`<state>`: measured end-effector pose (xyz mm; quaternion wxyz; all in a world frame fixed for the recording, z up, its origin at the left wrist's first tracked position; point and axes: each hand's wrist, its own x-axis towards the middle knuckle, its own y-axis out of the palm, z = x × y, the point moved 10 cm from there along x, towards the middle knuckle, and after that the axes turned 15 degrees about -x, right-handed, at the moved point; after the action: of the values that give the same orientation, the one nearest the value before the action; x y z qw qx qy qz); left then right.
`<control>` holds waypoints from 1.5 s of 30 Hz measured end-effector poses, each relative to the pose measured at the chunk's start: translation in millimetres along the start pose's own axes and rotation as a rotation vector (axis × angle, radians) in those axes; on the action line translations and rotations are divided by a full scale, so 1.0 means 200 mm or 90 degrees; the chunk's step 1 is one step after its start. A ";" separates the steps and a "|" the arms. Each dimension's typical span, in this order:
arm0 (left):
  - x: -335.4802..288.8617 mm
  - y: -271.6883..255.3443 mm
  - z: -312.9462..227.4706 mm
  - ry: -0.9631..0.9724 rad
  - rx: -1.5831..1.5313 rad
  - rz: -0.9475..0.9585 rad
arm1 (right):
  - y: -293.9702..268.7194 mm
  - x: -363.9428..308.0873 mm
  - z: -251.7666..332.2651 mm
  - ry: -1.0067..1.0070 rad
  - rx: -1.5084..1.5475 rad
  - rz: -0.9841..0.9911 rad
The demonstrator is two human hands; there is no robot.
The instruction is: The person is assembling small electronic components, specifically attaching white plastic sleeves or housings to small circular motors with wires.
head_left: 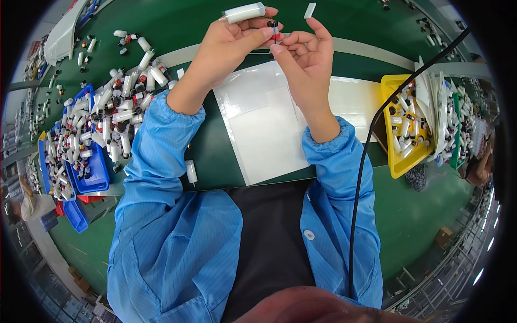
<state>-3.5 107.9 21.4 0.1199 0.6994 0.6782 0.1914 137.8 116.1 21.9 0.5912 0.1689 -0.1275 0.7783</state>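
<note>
At the top centre my left hand [229, 46] is closed, with a white translucent cylinder [244, 13] lying across its fingers. Its thumb also presses on a small black-and-red part [275, 32] that stands upright between my two hands. My right hand [308, 64] meets that part with its thumb at the lower end, its middle fingers curled in. On the raised right index fingertip sits a small white rectangular piece [309, 10], seemingly stuck there. Beneath both hands lies a white sheet in a clear sleeve [264, 129].
A pile of white cylinders with black and red ends [126, 102] spreads at the left, beside a blue tray [92, 180]. A yellow bin [398, 169] of similar parts stands right. A black cable [362, 177] hangs across the right side. One loose cylinder [191, 172] lies near the table edge.
</note>
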 end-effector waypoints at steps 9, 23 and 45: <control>-0.01 0.01 0.03 -0.070 -0.142 -0.037 | -0.06 0.01 0.08 -0.133 -0.184 -0.070; -0.04 0.13 0.00 -0.014 0.094 0.173 | -0.03 0.04 -0.07 0.240 0.100 0.269; -0.04 0.08 0.01 -0.046 0.083 0.093 | -0.06 0.02 -0.04 0.172 -0.062 0.135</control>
<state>12.3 98.9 25.6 0.0841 0.7596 0.6318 0.1295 147.3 126.4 15.6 0.5253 0.0196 -0.1014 0.8446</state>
